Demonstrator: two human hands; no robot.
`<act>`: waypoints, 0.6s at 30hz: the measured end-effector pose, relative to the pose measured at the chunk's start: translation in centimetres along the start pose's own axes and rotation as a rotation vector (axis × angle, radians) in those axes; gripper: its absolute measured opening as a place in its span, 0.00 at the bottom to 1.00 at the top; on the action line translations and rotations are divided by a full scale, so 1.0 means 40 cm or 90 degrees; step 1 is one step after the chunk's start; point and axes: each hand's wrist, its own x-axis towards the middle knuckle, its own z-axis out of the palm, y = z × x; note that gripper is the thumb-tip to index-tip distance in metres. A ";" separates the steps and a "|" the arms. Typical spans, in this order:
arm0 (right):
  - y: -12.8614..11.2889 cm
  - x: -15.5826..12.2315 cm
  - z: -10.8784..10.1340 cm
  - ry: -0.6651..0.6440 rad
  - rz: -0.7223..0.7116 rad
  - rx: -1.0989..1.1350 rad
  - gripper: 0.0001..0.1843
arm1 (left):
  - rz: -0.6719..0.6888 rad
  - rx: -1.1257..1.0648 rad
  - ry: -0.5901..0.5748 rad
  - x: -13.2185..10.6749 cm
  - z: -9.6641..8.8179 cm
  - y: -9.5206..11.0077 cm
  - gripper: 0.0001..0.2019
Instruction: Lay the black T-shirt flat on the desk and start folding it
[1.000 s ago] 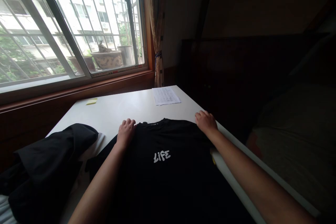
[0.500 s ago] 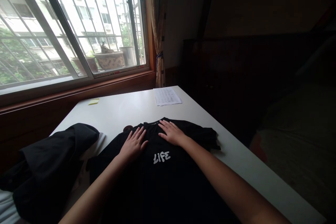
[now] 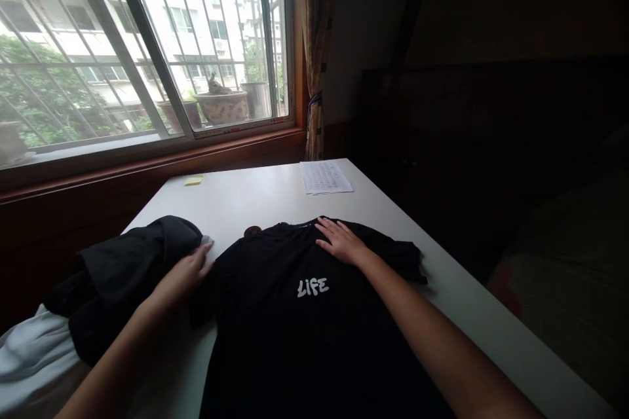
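A black T-shirt (image 3: pixel 314 334) with white "LIFE" lettering lies flat on the white table (image 3: pixel 255 200), collar toward the window. My right hand (image 3: pixel 341 241) rests flat on the shirt just below the collar, fingers stretched out. My left hand (image 3: pixel 189 270) has its fingers extended at the shirt's left sleeve, touching the edge of a dark garment pile (image 3: pixel 122 275) beside it.
A printed paper sheet (image 3: pixel 325 177) lies at the table's far right corner and a yellow sticky note (image 3: pixel 193 180) at the far left. White cloth (image 3: pixel 29 357) sits under the dark pile. A barred window runs along the left; a dark bed stands to the right.
My left hand slid off the shirt's chest to the left sleeve near the dark pile. My right hand came in from the right shoulder to the collar area and flattened.
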 end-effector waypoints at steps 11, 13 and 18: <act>0.008 0.000 0.012 0.007 -0.006 -0.028 0.37 | -0.033 0.005 -0.138 0.041 -0.051 0.038 0.09; 0.007 0.000 0.011 0.007 -0.007 -0.030 0.37 | -0.034 0.031 -0.089 0.044 -0.047 0.049 0.11; 0.002 -0.001 0.005 0.004 -0.004 -0.031 0.36 | -0.043 0.094 0.030 0.017 -0.021 0.078 0.23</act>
